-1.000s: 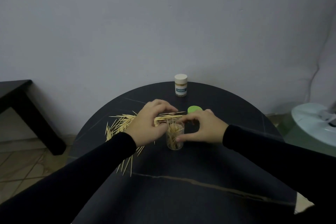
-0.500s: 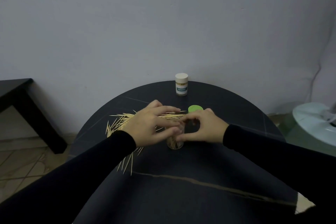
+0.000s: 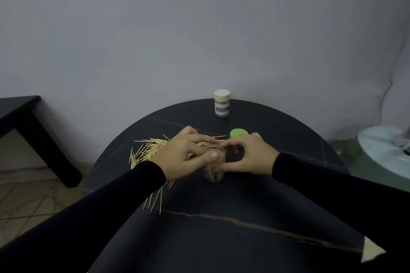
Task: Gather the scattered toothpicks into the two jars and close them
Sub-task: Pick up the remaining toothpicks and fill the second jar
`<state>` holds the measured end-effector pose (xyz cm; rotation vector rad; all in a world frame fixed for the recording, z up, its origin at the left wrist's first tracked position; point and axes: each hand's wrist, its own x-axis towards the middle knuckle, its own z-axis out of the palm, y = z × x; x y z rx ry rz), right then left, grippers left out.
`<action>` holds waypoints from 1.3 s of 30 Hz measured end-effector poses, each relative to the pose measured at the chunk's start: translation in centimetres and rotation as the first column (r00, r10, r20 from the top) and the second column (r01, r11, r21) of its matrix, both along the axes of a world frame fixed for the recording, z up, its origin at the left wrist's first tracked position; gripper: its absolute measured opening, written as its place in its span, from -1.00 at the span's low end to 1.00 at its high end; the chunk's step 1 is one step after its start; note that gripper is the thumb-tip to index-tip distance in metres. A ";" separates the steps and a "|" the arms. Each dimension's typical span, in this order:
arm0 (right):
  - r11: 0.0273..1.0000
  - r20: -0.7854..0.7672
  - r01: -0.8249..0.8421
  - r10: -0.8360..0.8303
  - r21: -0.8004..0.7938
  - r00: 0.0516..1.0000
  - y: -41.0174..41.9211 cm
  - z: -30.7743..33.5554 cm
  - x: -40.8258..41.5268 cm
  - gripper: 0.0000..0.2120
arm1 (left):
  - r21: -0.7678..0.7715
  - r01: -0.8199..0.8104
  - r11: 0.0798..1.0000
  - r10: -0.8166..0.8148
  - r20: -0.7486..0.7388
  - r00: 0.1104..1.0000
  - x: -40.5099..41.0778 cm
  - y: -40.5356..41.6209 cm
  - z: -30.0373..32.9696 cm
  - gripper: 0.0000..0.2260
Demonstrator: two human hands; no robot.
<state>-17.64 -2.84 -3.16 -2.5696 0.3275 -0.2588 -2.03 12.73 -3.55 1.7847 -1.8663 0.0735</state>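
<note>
A clear open jar (image 3: 214, 170) stands upright in the middle of the round black table (image 3: 221, 228), partly filled with toothpicks. My right hand (image 3: 246, 155) grips the jar from the right, thumb low on its wall and fingers curled at the rim. My left hand (image 3: 186, 155) hovers over the jar's mouth with thumb and fingers pinched together; what they pinch is hidden. Scattered toothpicks (image 3: 148, 150) lie in a heap left of the jar and under my left hand, with a few more (image 3: 155, 199) nearer me. A green lid (image 3: 238, 133) lies behind my right hand. A second jar (image 3: 221, 103), labelled and capped white, stands at the table's far edge.
A dark low table (image 3: 26, 126) stands at the left by the wall. A pale round object (image 3: 386, 150) sits on the floor at the right. Tiled floor (image 3: 24, 193) shows at the lower left.
My left hand has moved right from the toothpick heap to above the jar's mouth. My right hand has kept its hold on the jar.
</note>
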 end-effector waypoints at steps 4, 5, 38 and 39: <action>0.999 -0.031 -0.015 0.014 -0.042 0.999 0.0 0.3 -0.2 -0.55 | -0.067 -0.113 0.991 0.097 -0.201 0.975 -0.1 -0.1 0.0 -0.50; 0.999 -0.040 -0.024 0.023 -0.040 0.999 0.1 0.4 -0.3 -0.53 | -0.087 -0.167 0.982 0.143 -0.238 0.961 0.0 -0.1 0.1 -0.52; 0.787 -0.261 -0.071 -0.117 -0.612 0.958 -1.5 -0.9 5.0 -0.55 | 0.314 -0.356 0.880 0.220 0.395 0.892 3.6 -3.7 -0.9 -0.70; 0.788 -0.271 -0.078 -0.116 -0.611 0.956 -1.2 -0.9 5.1 -0.56 | 0.315 -0.355 0.880 0.213 0.407 0.888 3.5 -3.7 -0.9 -0.70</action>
